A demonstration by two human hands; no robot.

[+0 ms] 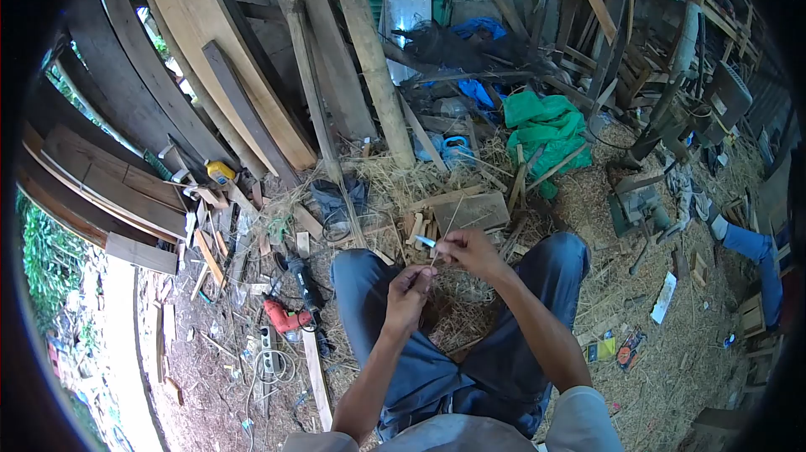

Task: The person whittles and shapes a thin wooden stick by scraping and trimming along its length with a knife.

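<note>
My right hand is closed around a slim, pen-like object with a white and light-blue end that points left. Just below and to the left, my left hand is closed with thumb and fingers pinched together. Whatever sits in that pinch is too small to make out. Both hands are close together above the gap between my knees. Beyond them a flat wooden board lies on the straw, with several small wood pieces at its left end.
On the left floor lie a red drill, a dark power tool and a white power strip. Long planks lean at the back left. A green sheet lies beyond my right knee. At right, a person's blue-clothed leg shows.
</note>
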